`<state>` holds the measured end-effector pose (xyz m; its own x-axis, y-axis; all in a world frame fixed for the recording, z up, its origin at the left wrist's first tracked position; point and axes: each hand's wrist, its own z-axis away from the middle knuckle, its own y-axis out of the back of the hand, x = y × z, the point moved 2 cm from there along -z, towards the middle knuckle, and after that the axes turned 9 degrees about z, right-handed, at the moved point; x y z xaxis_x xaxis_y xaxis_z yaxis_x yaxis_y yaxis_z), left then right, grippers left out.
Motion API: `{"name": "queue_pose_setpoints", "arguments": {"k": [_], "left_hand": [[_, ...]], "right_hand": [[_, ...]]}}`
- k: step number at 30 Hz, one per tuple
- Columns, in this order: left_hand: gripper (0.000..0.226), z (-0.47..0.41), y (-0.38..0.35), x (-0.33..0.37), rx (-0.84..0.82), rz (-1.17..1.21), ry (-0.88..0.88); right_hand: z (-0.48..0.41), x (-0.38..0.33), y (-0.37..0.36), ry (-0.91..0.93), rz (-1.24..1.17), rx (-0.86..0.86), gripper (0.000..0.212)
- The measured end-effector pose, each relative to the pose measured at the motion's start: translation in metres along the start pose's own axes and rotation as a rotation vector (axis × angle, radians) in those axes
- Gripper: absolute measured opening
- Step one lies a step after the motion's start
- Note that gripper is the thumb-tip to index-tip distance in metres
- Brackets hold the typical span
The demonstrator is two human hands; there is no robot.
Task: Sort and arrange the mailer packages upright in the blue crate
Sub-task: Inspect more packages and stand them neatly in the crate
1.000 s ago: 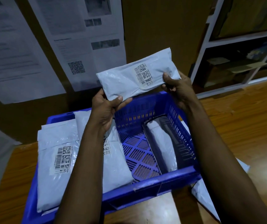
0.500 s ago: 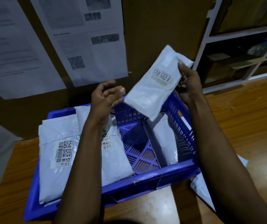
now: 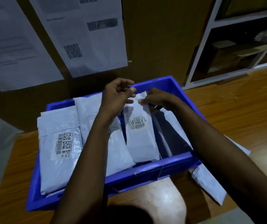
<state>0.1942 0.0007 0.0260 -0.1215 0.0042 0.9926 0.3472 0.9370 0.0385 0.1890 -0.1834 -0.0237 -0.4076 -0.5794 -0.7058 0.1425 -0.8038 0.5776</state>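
White plastic mailers are packed side by side in the blue crate (image 3: 145,173). The big left mailer (image 3: 60,143) is laid flat, label up. The middle mailer (image 3: 139,138) is tilted, with its top end pinched. One more mailer (image 3: 210,183) is seen outside, beside the crate, on the worktop (image 3: 242,113).

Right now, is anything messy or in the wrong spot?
Yes. One white mailer lies outside the blue crate on the wood surface, by its right side. Inside, the big labelled mailer at the left lies sloped, not upright, poking over the rim.
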Motion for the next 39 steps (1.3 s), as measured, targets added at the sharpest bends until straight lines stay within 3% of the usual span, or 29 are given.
{"name": "queue_pose_setpoints", "arguments": {"k": [3, 7, 11, 14, 17, 20, 22, 24, 26, 28, 31, 34, 36, 39], "left_hand": [[0.014, 0.000, -0.005, -0.005, -0.026, -0.067, 0.022], [0.012, 0.001, -0.012, -0.011, -0.036, -0.099, 0.084], [0.009, -0.001, -0.014, -0.021, 0.003, -0.160, 0.175], [0.008, -0.004, -0.012, -0.027, 0.041, -0.215, 0.238], [0.008, -0.004, -0.011, -0.027, 0.071, -0.186, 0.289], [0.011, -0.003, -0.014, -0.026, 0.083, -0.184, 0.338], [0.009, -0.002, -0.016, -0.025, 0.096, -0.179, 0.375], [0.011, 0.000, -0.017, -0.022, 0.105, -0.172, 0.403], [0.014, 0.001, -0.018, -0.019, 0.103, -0.168, 0.411], [0.016, 0.002, -0.023, -0.018, 0.083, -0.167, 0.404], [0.011, 0.008, -0.036, -0.024, 0.021, -0.194, 0.427], [0.017, 0.016, -0.055, -0.035, -0.071, -0.262, 0.477], [0.015, 0.021, -0.067, -0.043, -0.159, -0.330, 0.511], [0.030, 0.029, -0.082, -0.054, -0.260, -0.315, 0.649]], "right_hand": [[-0.009, 0.009, -0.024, -0.041, 0.093, -0.128, 0.016], [-0.021, 0.015, -0.041, -0.045, 0.063, -0.112, 0.011], [-0.033, 0.014, -0.047, -0.027, 0.125, -0.137, 0.035], [-0.033, 0.002, -0.037, 0.128, 0.562, 0.081, 0.043], [-0.029, -0.008, -0.035, 0.265, 0.700, 0.204, 0.040], [-0.027, -0.006, -0.051, 0.296, 0.752, 0.006, 0.028], [-0.023, 0.001, -0.065, 0.179, 0.614, -0.284, 0.030], [-0.020, 0.005, -0.070, 0.118, 0.493, -0.447, 0.034], [-0.018, -0.001, -0.056, 0.129, 0.410, -0.406, 0.027], [-0.018, -0.011, -0.028, 0.170, 0.383, -0.239, 0.028], [-0.019, -0.013, 0.012, 0.257, 0.613, 0.044, 0.020], [-0.019, 0.004, 0.028, 0.165, 0.948, 0.026, 0.037], [-0.018, 0.015, 0.030, 0.052, 0.975, -0.085, 0.052], [-0.025, 0.025, 0.029, 0.000, 0.930, -0.233, 0.086]]}}
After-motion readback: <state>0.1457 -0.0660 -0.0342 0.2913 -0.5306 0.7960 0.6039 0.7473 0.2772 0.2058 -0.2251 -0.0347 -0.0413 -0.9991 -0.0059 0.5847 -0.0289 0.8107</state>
